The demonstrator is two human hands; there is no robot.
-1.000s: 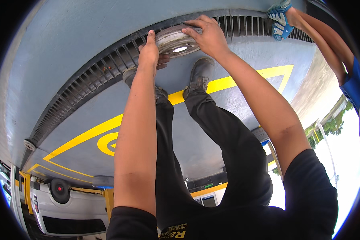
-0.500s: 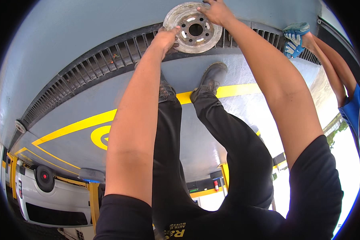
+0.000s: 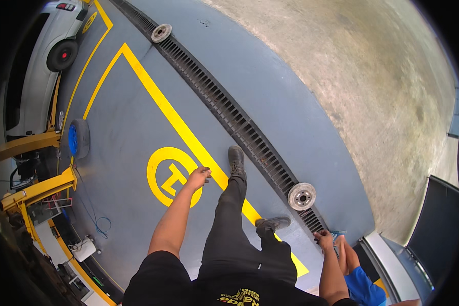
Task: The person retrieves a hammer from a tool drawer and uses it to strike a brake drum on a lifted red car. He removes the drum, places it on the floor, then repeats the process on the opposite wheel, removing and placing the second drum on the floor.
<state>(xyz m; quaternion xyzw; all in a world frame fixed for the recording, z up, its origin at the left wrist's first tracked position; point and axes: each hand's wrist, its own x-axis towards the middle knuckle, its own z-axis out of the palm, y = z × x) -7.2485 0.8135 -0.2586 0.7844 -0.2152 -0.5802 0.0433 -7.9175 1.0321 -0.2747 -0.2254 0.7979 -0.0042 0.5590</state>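
My left hand (image 3: 199, 177) hangs over the floor beside a yellow painted circle, its fingers loosely bent with nothing in them. Lower right, my right hand (image 3: 323, 239) is near the end of the drain grate, next to another person's legs; its fingers are partly bent and no object shows in it. A worn metal brake disc (image 3: 302, 197) lies flat on the grate just beyond my right hand, apart from it. Farther along the same grate, at upper left, sits a second brake disc (image 3: 161, 33).
The black drain grate (image 3: 239, 122) crosses the grey floor diagonally. A person in blue (image 3: 364, 285) is close by my right arm. To the left stand a silver vehicle (image 3: 35, 76), a wheel with a blue rim (image 3: 79, 138), yellow lift arms (image 3: 41, 191) and a blue hose (image 3: 103, 227).
Both hands have let go of the brake disc, which now rests on the grate. I stand more upright and have turned toward the grate's far end, with my left arm swung away.
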